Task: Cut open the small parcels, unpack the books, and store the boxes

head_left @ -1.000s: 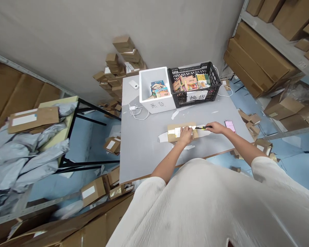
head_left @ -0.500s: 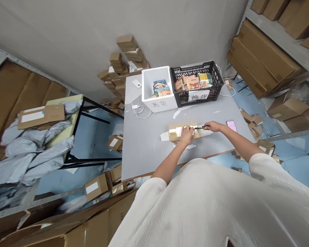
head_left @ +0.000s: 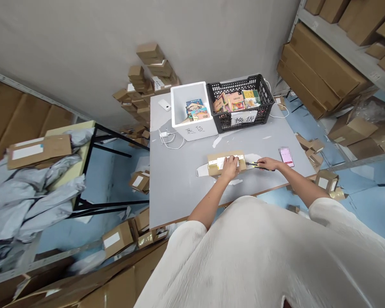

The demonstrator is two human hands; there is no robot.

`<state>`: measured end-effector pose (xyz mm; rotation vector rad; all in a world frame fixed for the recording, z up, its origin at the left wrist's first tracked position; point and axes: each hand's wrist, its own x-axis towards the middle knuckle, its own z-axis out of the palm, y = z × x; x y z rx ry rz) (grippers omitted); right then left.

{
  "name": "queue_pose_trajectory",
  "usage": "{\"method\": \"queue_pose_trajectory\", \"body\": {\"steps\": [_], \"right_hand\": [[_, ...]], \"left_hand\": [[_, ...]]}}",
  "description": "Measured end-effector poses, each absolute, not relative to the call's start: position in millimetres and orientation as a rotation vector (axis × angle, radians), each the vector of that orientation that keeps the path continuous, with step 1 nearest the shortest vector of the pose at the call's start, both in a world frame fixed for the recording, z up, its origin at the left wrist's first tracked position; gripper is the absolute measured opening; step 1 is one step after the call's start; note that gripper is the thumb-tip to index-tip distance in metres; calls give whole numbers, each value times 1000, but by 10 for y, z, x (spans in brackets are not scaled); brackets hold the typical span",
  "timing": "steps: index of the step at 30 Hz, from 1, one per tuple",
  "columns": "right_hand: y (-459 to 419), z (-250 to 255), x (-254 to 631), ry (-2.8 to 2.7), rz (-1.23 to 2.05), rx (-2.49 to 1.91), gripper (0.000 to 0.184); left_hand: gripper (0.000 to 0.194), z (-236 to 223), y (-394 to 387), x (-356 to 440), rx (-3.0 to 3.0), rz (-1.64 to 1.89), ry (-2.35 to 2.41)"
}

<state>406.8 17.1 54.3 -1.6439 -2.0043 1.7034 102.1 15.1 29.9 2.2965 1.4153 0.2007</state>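
A small brown cardboard box (head_left: 214,169) with a white label and shiny tape lies on the grey table. My left hand (head_left: 230,167) rests on top of it, fingers stretched over the label and pressing it down. At the box's right end is a slim black-and-yellow utility knife (head_left: 252,164), its tip at or close to the taped edge; I cannot tell whether the blade touches. My right hand (head_left: 268,163) is closed around this knife. White paper scraps (head_left: 202,170) stick out beside the box.
Behind the box stand a white foam bin (head_left: 195,130) and a black plastic crate (head_left: 220,124), both with books. A phone (head_left: 286,156) lies right of my right hand. A white cable (head_left: 176,146) crosses the table's left side. Cartons (head_left: 118,238) and grey parcels (head_left: 51,199) crowd around.
The knife has drawn back to the right, off the box top to its right end, and now shows more of its length. My left hand stays on the box. The view has shifted slightly.
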Motion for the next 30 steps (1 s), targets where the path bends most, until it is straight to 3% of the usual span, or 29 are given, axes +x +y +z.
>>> {"method": "queue_pose_trajectory", "body": {"steps": [5,9,12,18,30], "right_hand": [[90,475,4044,-1646,1516,-1732,40],[2,412,3934,-1684,1378,-1652,38],[-60,407,3846,-1798,1228,-1629,41],[-141,398,3804,-2025,905,-1547,36],[-163,336,3905,-2152,869,-1589,38]], "left_hand": [[87,316,144,1006,2254,246,1411],[64,348,178,999,2214,357,1492],[57,349,260,979,2229,417,1567],[63,255,349,920,2255,320,1585],[70,257,432,914,2351,178,1551]]}}
